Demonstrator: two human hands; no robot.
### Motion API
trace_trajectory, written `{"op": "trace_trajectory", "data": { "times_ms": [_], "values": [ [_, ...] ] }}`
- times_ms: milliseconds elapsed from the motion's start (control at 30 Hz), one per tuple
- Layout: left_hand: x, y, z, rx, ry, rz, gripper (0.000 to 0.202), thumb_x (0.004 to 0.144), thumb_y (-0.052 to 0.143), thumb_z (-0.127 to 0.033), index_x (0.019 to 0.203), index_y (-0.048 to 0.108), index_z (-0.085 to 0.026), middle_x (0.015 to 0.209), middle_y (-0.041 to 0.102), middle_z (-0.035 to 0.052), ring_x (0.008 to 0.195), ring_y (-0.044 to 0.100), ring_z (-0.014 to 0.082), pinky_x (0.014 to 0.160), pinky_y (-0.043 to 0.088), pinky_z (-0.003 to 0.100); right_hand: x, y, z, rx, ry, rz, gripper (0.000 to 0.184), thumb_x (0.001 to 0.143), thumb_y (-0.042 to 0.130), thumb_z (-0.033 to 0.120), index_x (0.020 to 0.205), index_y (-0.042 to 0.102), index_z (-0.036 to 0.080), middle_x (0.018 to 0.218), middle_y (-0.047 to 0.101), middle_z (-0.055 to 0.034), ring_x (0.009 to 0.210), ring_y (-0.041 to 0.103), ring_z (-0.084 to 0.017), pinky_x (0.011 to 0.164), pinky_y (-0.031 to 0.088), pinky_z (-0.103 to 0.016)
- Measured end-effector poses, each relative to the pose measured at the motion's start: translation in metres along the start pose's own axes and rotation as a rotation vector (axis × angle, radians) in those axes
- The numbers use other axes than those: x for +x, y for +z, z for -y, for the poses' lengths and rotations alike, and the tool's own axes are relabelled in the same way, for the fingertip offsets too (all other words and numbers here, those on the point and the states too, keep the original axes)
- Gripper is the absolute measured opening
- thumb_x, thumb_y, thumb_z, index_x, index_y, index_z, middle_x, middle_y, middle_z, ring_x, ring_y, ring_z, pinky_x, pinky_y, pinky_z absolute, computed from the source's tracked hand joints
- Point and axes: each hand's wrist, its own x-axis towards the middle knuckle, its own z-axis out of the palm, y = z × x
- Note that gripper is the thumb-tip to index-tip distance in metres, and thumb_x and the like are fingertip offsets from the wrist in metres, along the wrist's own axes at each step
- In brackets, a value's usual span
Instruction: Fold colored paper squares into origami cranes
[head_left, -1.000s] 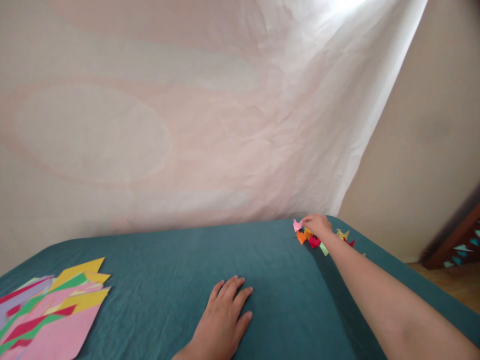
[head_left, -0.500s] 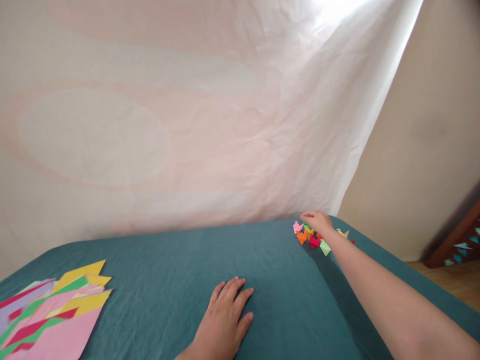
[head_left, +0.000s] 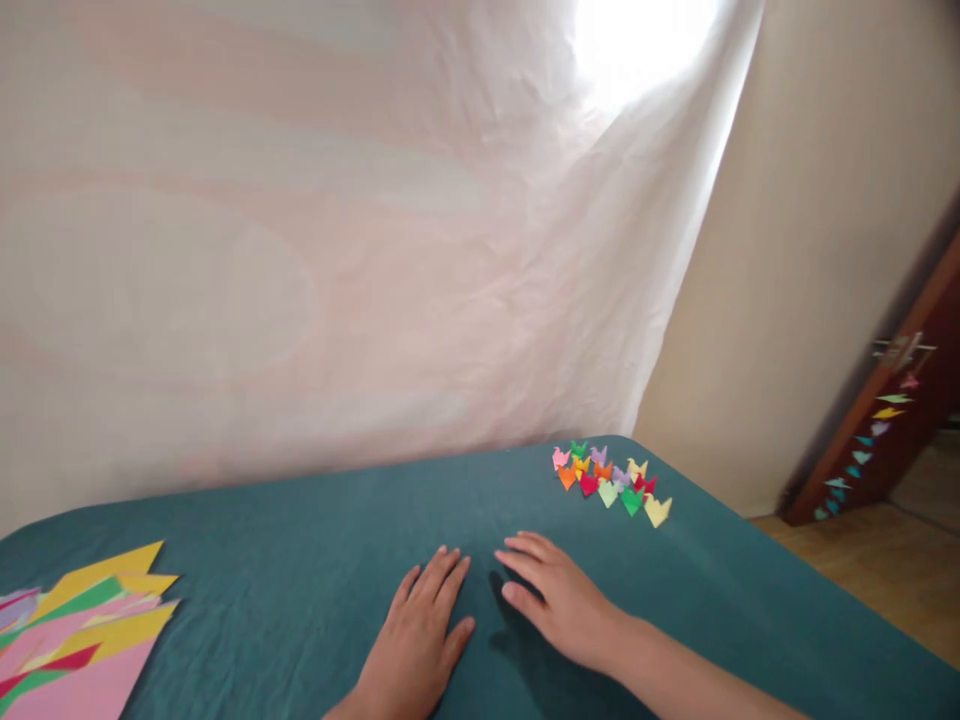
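My left hand (head_left: 421,635) lies flat on the dark green tablecloth (head_left: 300,560), palm down with its fingers stretched out. Just to its right, my right hand (head_left: 551,595) hovers a little above the cloth and casts a shadow; its fingers are apart and hold nothing. Beyond it, at the far right corner of the table, several small folded paper birds (head_left: 607,492) stand in rows, in pink, orange, red, green, purple and yellow. Neither hand touches them.
A fanned stack of coloured paper sheets (head_left: 97,640) lies at the table's left side. Behind the table hangs a pale curtain (head_left: 375,300). To the right, a string of paper birds (head_left: 862,457) hangs from the handle of a brown door (head_left: 930,380).
My right hand has come back from the paper birds to beside my left hand, and its fingers have spread. The whole view has turned slightly to the right.
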Motion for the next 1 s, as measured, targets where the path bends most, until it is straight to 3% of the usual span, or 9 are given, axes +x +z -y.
{"op": "trace_trajectory", "data": {
  "times_ms": [67, 200, 300, 533, 733, 900, 1000],
  "values": [
    [-0.001, 0.002, -0.002, 0.015, -0.012, 0.000, 0.057, 0.093, 0.033, -0.045, 0.144, 0.023, -0.023, 0.150, 0.025, 0.0048, 0.138, 0.020, 0.0245, 0.110, 0.023, 0.051, -0.008, 0.004, 0.021, -0.003, -0.020, 0.088, 0.052, 0.093, 0.035, 0.049, 0.137, 0.042, 0.022, 0.143, 0.040, -0.0077, 0.134, 0.028, -0.025, 0.110, 0.024, -0.043],
    [-0.003, 0.004, -0.004, 0.022, 0.017, 0.057, 0.056, 0.092, 0.028, -0.051, 0.142, 0.029, -0.025, 0.150, 0.024, 0.0042, 0.138, 0.020, 0.0257, 0.110, 0.019, 0.054, -0.018, 0.013, 0.040, 0.005, -0.007, 0.167, 0.064, 0.092, 0.033, 0.054, 0.144, 0.026, 0.017, 0.150, 0.024, -0.0091, 0.138, 0.019, -0.026, 0.112, 0.018, -0.047],
    [-0.005, 0.003, -0.005, 0.003, 0.010, 0.057, 0.057, 0.092, 0.024, -0.054, 0.142, 0.028, -0.027, 0.150, 0.022, 0.0041, 0.138, 0.019, 0.0252, 0.110, 0.016, 0.054, -0.024, 0.021, 0.040, -0.025, 0.002, 0.139, 0.060, 0.092, 0.035, 0.051, 0.143, 0.029, 0.021, 0.150, 0.025, -0.0063, 0.138, 0.019, -0.025, 0.113, 0.012, -0.048],
    [-0.016, -0.012, -0.014, -0.066, -0.020, 0.078, 0.058, 0.092, 0.024, -0.056, 0.142, 0.030, -0.026, 0.149, 0.027, 0.0055, 0.138, 0.021, 0.0251, 0.111, 0.016, 0.052, -0.028, 0.036, 0.025, -0.052, -0.063, 0.087, 0.049, 0.092, 0.035, 0.049, 0.137, 0.041, 0.030, 0.144, 0.039, -0.0026, 0.134, 0.030, -0.024, 0.110, 0.021, -0.048],
    [-0.055, -0.042, -0.007, -0.122, 0.021, 0.154, 0.051, 0.093, 0.031, -0.046, 0.140, 0.033, -0.026, 0.148, 0.030, 0.0042, 0.137, 0.023, 0.0209, 0.112, 0.018, 0.046, -0.026, 0.053, 0.008, -0.039, -0.110, 0.036, 0.047, 0.091, 0.037, 0.052, 0.133, 0.046, 0.032, 0.143, 0.040, -0.0016, 0.132, 0.033, -0.025, 0.109, 0.024, -0.050],
    [-0.102, -0.066, 0.021, -0.168, 0.013, 0.216, 0.052, 0.087, 0.048, -0.040, 0.137, 0.037, -0.031, 0.146, 0.036, 0.0023, 0.133, 0.033, 0.0215, 0.110, 0.025, 0.042, -0.027, 0.054, 0.006, -0.039, -0.123, 0.033, 0.047, 0.091, 0.038, 0.051, 0.133, 0.046, 0.033, 0.142, 0.042, -0.0014, 0.131, 0.035, -0.025, 0.108, 0.025, -0.050],
    [-0.128, -0.085, 0.066, -0.096, -0.180, 0.031, 0.046, 0.088, 0.044, -0.040, 0.133, 0.045, -0.029, 0.142, 0.041, 0.0020, 0.131, 0.036, 0.0206, 0.109, 0.027, 0.039, -0.029, 0.052, 0.008, -0.049, -0.117, 0.031, 0.047, 0.091, 0.037, 0.051, 0.132, 0.047, 0.031, 0.142, 0.042, -0.0016, 0.131, 0.035, -0.025, 0.108, 0.025, -0.049]
  ]
}}
